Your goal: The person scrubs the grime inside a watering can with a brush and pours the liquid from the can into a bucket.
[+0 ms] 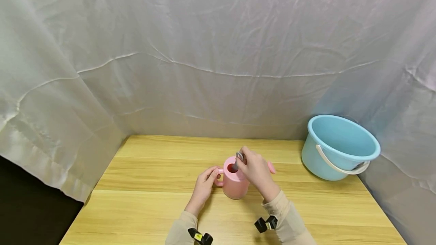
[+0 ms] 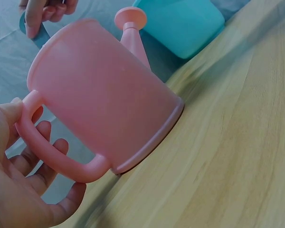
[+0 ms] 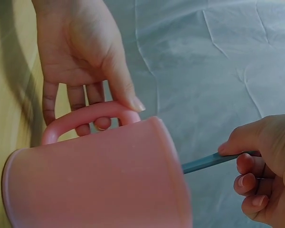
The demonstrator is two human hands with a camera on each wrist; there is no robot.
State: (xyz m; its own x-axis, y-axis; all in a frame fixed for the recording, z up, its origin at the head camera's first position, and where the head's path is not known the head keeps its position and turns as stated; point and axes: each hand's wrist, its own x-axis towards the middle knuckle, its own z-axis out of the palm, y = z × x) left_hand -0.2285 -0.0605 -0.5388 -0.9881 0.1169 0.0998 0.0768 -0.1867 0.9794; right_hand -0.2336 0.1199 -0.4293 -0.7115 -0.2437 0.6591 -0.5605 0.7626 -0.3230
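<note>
A pink watering can (image 1: 235, 188) stands upright on the wooden table in the head view. My left hand (image 1: 203, 187) grips its handle (image 2: 52, 154), fingers curled through the loop and thumb on the upper part. Over the can's top, my right hand (image 1: 255, 169) pinches the grey-blue handle of a tool (image 3: 204, 163) between thumb and fingers. The tool's lower end goes down into the can's round opening, so its kind is hidden. The spout with its round rose (image 2: 131, 19) points away from my left hand.
A light blue bucket (image 1: 320, 158) with a white carrying handle (image 1: 335, 166) stands at the table's back right corner. Pale grey cloth (image 1: 218, 97) hangs behind the wooden table (image 1: 146, 211) and along its sides.
</note>
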